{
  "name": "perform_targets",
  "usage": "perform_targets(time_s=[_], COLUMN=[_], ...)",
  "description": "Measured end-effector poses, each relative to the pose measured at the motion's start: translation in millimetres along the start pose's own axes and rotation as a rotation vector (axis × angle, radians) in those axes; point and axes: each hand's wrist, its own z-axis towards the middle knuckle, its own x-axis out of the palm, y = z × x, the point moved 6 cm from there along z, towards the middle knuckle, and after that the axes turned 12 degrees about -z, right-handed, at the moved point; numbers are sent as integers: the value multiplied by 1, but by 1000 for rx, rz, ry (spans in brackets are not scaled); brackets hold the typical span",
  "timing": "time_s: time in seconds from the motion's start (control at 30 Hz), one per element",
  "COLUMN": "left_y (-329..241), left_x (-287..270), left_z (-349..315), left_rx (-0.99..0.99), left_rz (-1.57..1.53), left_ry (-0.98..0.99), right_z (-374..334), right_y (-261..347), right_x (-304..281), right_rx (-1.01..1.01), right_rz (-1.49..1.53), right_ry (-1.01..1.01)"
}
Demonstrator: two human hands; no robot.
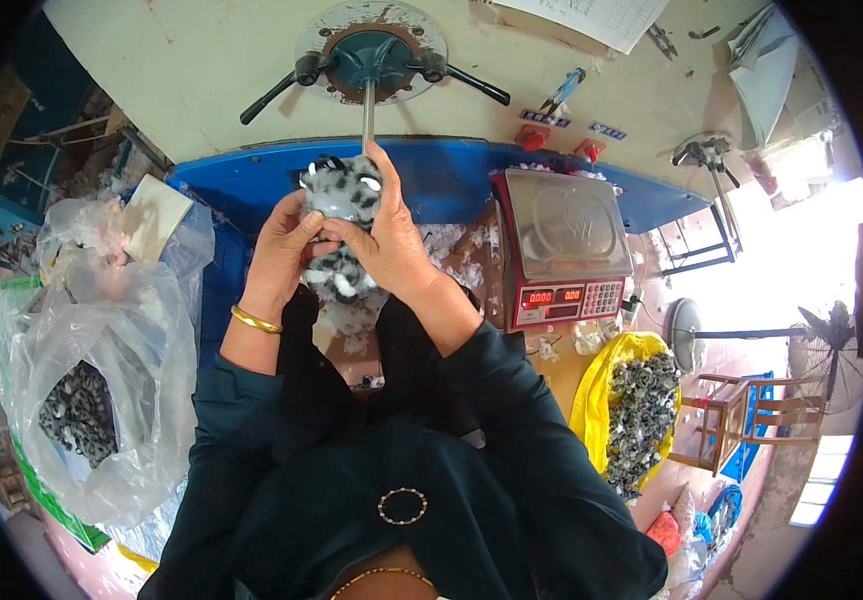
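Observation:
Both hands grip a small grey plush toy with black spots and white tufts. It sits at the end of a metal tube that comes out of the machine. My left hand, with a gold bangle at the wrist, pinches the toy's lower left side. On the other side my right hand wraps it, its index finger stretched up beside the tube and its thumb across the front. The toy's lower part, with more white fluff, hangs below my fingers. Whether the tube is inside the toy is hidden.
The machine's round plate carries two black handles. A red scale stands to the right. A yellow sack holds many spotted pieces; a clear plastic bag at left holds more. Pliers lie on the machine panel, above red buttons.

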Motion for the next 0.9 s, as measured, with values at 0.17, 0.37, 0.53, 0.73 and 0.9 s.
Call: perform_targets(time_s=[0.17,0.37,0.53,0.73,0.9], left_y=[-14,-46,-30,-1,8], left_x=[34,52,42,29,31], left_z=[-16,43,0,-21,-40], left_rx=[-81,-40,-48,-33,-8], left_rz=[152,461,364,217,207], left_ry=[-45,-117,-124,-128,-61], right_z=[4,51,10,-11,-27], right_y=[6,-23,7,10,13], right_x=[-16,-13,-14,-17,-32], right_rx=[17,292,199,-14,17], right_rz=[188,442,279,162,285], right_ry=[45,-45,7,7,162])
